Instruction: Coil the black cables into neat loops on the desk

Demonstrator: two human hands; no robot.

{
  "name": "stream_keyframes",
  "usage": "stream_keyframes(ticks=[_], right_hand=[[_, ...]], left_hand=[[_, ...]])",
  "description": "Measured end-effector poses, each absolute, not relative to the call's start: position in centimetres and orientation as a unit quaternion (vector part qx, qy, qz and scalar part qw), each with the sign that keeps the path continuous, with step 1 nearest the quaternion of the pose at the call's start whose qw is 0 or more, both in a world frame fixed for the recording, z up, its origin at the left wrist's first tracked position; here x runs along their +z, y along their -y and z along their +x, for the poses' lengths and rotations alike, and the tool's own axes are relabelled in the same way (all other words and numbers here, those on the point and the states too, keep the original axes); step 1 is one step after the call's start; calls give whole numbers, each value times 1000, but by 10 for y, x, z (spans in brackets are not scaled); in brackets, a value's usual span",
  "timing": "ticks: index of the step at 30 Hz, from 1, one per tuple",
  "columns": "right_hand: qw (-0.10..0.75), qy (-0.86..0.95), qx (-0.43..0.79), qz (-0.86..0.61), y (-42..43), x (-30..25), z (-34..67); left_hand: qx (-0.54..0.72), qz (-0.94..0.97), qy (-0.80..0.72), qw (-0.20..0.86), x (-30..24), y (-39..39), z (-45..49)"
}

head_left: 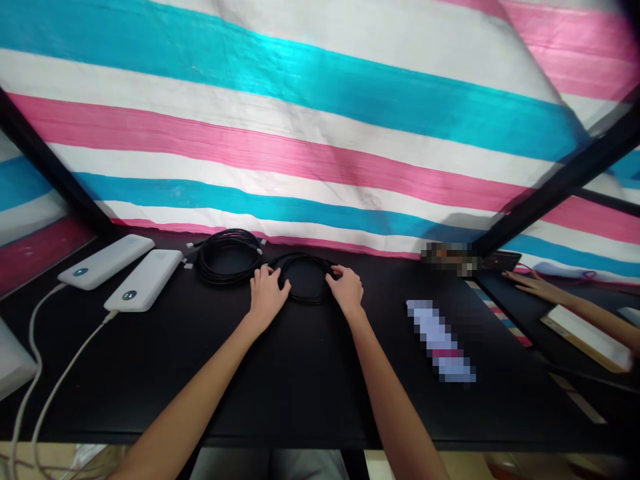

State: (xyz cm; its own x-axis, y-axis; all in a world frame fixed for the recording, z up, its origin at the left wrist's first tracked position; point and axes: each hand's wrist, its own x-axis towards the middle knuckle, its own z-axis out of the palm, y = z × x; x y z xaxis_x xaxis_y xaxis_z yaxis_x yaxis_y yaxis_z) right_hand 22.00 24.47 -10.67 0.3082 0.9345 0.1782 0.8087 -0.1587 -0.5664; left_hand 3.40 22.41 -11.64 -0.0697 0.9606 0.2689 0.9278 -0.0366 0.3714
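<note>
A black cable (306,300) lies wound in a loop on the black table, between my two hands. My left hand (267,293) has its fingers curled at the left side of this loop. At the right side, my right hand (346,288) pinches the loop between thumb and fingers. Just left of it rests a thicker bundle of coiled black cables (227,279), with several light-coloured plug ends sticking out. My left hand is close to that bundle.
Two white power banks (107,261) (145,281) with white cables lie at the left. A blurred-out phone-shaped object (440,341) lies at the right. Beyond the black frame bar (555,190), another person's hand (533,283) rests near a white box (585,337). Striped sheeting (300,140) closes the back.
</note>
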Motion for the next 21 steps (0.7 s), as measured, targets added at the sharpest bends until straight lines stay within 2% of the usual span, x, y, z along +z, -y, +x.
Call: stream_keyframes(ticks=[10, 13, 21], right_hand=[[332, 577, 137, -733, -250, -116, 228], [338, 578, 113, -734, -249, -117, 228], [342, 588, 38, -732, -248, -117, 225]], left_hand=[[189, 709, -679, 10, -115, -220, 36], [189, 703, -685, 13, -115, -220, 36], [281, 727, -626, 23, -108, -221, 35]])
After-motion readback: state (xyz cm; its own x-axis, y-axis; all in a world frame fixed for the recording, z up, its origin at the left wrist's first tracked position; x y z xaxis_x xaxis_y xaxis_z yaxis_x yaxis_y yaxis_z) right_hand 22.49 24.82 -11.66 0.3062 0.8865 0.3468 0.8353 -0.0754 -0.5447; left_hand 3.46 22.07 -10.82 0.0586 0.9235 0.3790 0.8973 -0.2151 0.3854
